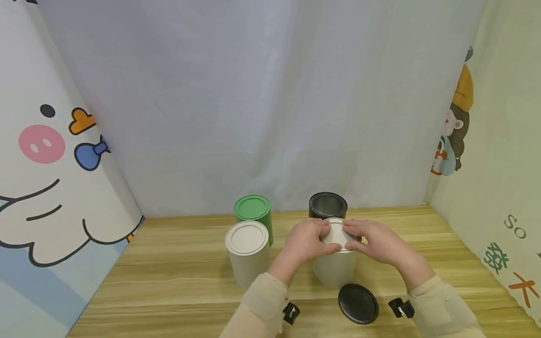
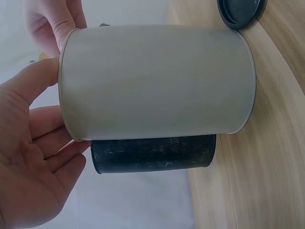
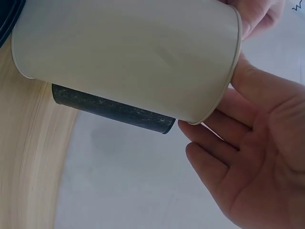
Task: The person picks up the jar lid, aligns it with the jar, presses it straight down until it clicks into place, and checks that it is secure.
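Observation:
A pale white can (image 1: pixel 334 270) with a white lid (image 1: pixel 336 237) stands upright right of the middle of the table. My left hand (image 1: pixel 306 240) touches the lid from the left, thumb near the front edge and fingers farther back. From the right, my right hand (image 1: pixel 377 239) rests on the same lid in a mirrored way. Both wrist views show the thumbs at the can's top end and the other fingers loosely bent beside it. Right behind stands a black can (image 1: pixel 328 205), partly hidden, its top apparently uncovered. A round black lid (image 1: pixel 358 303) lies in front of the white can.
Left of my hands stands a second white can (image 1: pixel 248 263), its lid on. A green can (image 1: pixel 253 209) is behind it, also lidded. The wooden table (image 1: pixel 177 272) ends at a grey-white curtain (image 1: pixel 211 117), with printed cloths on both sides.

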`<control>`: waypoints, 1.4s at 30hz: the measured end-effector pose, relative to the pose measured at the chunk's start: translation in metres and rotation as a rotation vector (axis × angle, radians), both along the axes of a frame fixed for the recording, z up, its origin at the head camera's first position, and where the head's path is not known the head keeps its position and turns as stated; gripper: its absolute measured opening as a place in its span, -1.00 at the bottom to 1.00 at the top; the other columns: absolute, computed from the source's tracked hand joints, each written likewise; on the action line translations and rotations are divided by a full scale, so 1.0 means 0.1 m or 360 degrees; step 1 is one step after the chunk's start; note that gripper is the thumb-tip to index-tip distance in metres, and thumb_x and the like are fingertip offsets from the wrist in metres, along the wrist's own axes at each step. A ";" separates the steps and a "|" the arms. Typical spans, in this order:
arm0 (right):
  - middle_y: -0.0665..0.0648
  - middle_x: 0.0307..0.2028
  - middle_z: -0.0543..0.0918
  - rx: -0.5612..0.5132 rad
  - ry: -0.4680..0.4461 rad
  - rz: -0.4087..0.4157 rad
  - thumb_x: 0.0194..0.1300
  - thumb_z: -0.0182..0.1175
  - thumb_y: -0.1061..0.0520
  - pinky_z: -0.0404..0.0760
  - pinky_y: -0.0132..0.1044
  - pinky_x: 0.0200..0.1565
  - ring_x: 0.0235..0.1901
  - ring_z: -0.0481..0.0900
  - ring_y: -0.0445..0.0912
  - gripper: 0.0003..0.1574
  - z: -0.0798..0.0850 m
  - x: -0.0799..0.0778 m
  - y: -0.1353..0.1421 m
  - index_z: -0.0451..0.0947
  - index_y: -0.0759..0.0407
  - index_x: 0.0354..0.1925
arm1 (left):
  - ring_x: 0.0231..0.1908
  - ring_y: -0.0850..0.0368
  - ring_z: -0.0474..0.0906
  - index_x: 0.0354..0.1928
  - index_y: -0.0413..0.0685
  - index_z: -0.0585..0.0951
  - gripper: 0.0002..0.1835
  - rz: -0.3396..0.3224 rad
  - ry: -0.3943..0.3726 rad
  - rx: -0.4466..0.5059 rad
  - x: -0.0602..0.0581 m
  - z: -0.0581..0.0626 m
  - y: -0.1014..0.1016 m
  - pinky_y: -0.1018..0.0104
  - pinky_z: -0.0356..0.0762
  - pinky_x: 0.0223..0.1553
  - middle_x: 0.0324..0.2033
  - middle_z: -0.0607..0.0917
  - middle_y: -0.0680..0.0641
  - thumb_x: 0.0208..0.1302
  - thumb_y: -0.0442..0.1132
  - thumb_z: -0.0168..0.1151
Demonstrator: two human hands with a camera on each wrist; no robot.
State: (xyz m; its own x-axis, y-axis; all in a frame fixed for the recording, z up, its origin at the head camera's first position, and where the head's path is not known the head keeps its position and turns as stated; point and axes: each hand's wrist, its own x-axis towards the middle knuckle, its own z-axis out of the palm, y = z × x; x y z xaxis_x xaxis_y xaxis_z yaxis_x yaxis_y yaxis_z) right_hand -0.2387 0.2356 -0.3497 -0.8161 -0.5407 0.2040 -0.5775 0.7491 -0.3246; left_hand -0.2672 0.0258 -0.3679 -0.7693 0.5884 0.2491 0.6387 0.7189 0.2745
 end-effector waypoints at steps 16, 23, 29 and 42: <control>0.35 0.23 0.51 -0.0016 0.0002 0.0012 0.31 0.32 0.08 0.48 0.18 0.15 0.22 0.45 0.30 -0.42 -0.03 -0.02 0.03 0.55 0.42 0.17 | 0.24 0.07 0.47 0.11 -0.02 0.69 -0.50 -0.0020 0.0015 0.0005 -0.03 -0.04 -0.03 0.32 0.41 0.23 0.24 0.56 -0.01 0.28 0.13 0.31; 0.36 0.22 0.52 0.0006 -0.0004 0.0035 0.30 0.32 0.09 0.50 0.18 0.13 0.20 0.46 0.30 -0.43 -0.01 -0.04 0.03 0.56 0.42 0.16 | 0.24 0.07 0.48 0.13 -0.01 0.69 -0.50 -0.0016 0.0005 -0.0012 -0.03 -0.04 -0.02 0.32 0.43 0.20 0.24 0.56 0.00 0.28 0.14 0.30; 0.36 0.22 0.52 0.0014 -0.0002 0.0037 0.31 0.32 0.10 0.49 0.17 0.13 0.20 0.47 0.30 -0.44 -0.01 -0.04 0.02 0.56 0.43 0.16 | 0.23 0.08 0.48 0.15 0.00 0.68 -0.48 -0.0020 0.0009 -0.0025 -0.03 -0.05 -0.03 0.32 0.44 0.20 0.24 0.57 0.01 0.29 0.15 0.29; 0.38 0.24 0.49 -0.0072 0.0016 0.0036 0.33 0.30 0.09 0.47 0.20 0.14 0.22 0.43 0.31 -0.41 -0.06 -0.02 0.04 0.52 0.44 0.20 | 0.21 0.06 0.49 -0.14 -0.07 0.73 -0.61 -0.0039 0.0055 0.0010 -0.02 -0.08 -0.02 0.30 0.40 0.24 0.23 0.57 -0.03 0.31 0.12 0.29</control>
